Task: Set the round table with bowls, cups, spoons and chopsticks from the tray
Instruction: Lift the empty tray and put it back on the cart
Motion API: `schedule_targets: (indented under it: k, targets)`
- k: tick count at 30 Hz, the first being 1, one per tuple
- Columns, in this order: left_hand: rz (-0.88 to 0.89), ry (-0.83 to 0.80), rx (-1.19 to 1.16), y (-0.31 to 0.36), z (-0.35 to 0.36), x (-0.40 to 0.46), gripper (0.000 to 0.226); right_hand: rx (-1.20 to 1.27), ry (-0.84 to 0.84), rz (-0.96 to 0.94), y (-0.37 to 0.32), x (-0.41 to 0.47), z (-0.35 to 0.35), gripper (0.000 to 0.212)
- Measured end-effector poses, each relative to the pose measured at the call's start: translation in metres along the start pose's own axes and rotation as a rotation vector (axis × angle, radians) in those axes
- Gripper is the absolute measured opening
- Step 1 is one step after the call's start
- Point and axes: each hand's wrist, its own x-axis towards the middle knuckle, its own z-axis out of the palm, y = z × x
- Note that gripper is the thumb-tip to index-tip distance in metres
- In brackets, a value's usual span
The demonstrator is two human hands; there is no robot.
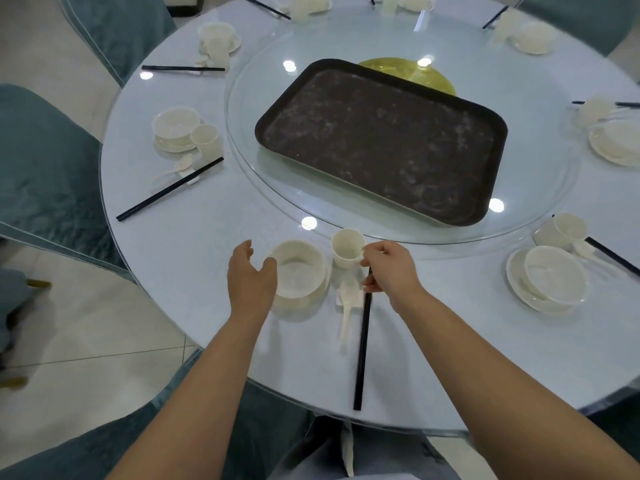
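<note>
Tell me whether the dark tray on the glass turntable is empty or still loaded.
Empty. The tray shows only its bare, scuffed dark surface from rim to rim; no bowls, cups, spoons or chopsticks lie in it.

no readable text, labels, brands or numbers on any tableware, tray or table

The table (194, 258) has a glossy, pale, smooth top that mirrors the lights. On it lies a clear glass turntable (540, 216). The tray (381, 140) at centre looks like dark matt plastic, scuffed and speckled. Bowl (298, 271) and cup (346, 251) are smooth cream ware. Chopsticks (362, 355) are plain black. At left, chair covers (45, 174) of teal textured cloth.
</note>
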Motion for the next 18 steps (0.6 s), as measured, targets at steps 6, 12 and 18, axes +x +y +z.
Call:
schedule_targets:
  k: [6,12,18]
  targets:
    - [0.116,-0.072,0.032,0.053,0.019,0.011,0.046,0.040,0.070,-0.030,-0.023,0.013,-0.036,0.012]
    - [0.054,-0.216,0.041,0.108,0.052,0.024,0.047,0.010,0.161,-0.046,-0.045,0.032,-0.077,0.016]
    - [-0.091,-0.322,0.079,0.145,0.086,0.055,0.052,0.024,0.256,-0.007,-0.057,0.070,-0.126,0.015]
